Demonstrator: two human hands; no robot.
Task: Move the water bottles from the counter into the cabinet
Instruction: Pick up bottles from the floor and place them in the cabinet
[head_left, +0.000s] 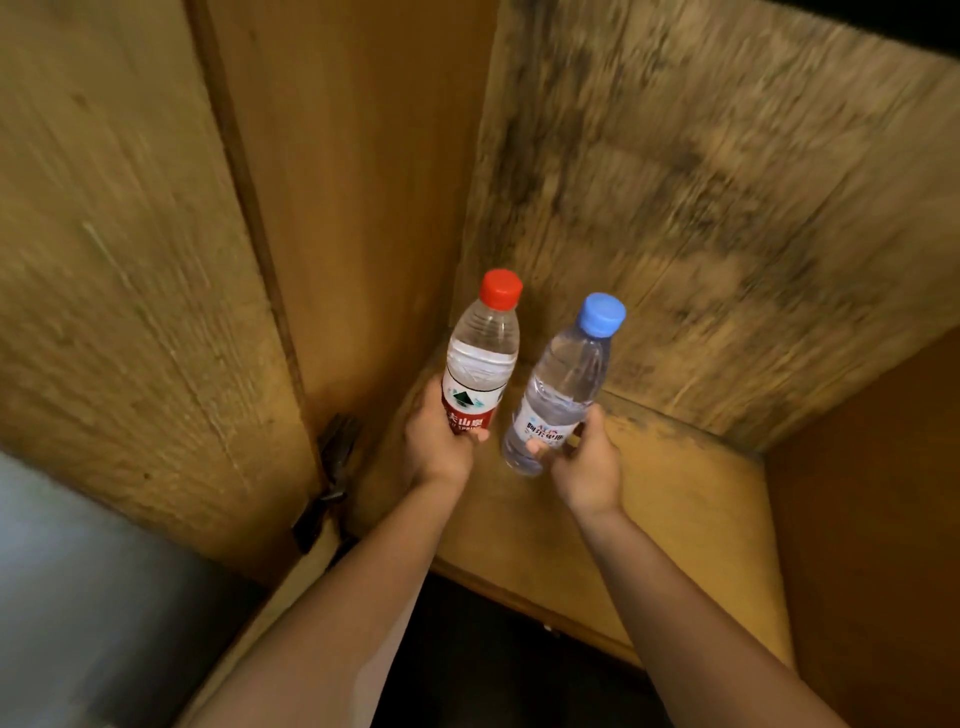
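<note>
My left hand (439, 447) grips a clear water bottle with a red cap and red label (480, 358) around its lower half. My right hand (587, 462) holds a second clear bottle with a blue cap and white label (563, 384) near its base, tilted to the right. Both bottles are held up inside the open wooden cabinet, above its yellow-brown shelf floor (691, 499), close to the back left corner. Whether either bottle touches the shelf is hidden by my hands.
The open cabinet door (130, 270) hangs at the left, with dark metal hinges (332, 467) at its inner edge. The back panel (701, 208) is stained dark. The right side wall (872, 519) closes the compartment. A grey surface (67, 597) lies at lower left.
</note>
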